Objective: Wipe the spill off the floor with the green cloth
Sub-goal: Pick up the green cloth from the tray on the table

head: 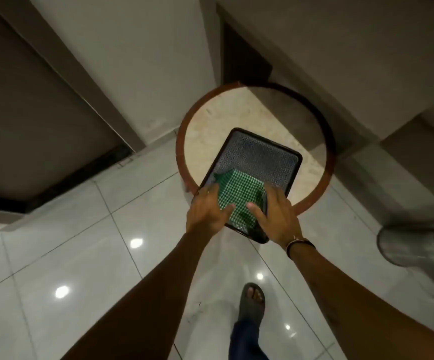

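Observation:
The green checked cloth [239, 197] lies folded at the near end of a dark rectangular tray [262, 149]. The tray rests on a round marble-topped table [210, 126] with a brown wooden rim. My left hand [207, 211] lies on the cloth's left side, fingers spread over it. From the right, my right hand [275, 216] presses on the cloth with its fingers apart. Both hands touch the cloth; neither has closed around it. No spill shows on the glossy white floor tiles [81, 242].
A steel bin [413, 245] stands on the floor at the right. My sandalled foot [252, 305] is on the tiles below the table. Walls and a dark doorway [244, 55] rise behind the table; another dark door panel fills the left.

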